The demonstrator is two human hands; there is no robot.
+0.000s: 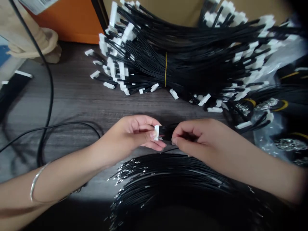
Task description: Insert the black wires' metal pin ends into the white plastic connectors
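Note:
My left hand (141, 133) pinches a small white connector housing (156, 132) between thumb and fingers. Several thin black wires (166, 130) run out of its right side, and a few silvery terminal ends show at its lower edge. Close by on the right, my right hand (190, 134) has thumb and forefinger pressed together at those wires; how many it grips is hidden. Below both hands lies a wide spread of loose black wires (178, 170) with shiny metal terminals at their left ends.
Behind my hands lies a large pile of black cables with white connectors (187, 57), a yellow band (166, 69) around part of it. More bundles with metal ends (290, 144) and clear plastic (264, 141) are at right. A thick black cord (50, 96) crosses the left; an orange box (77, 22) stands behind.

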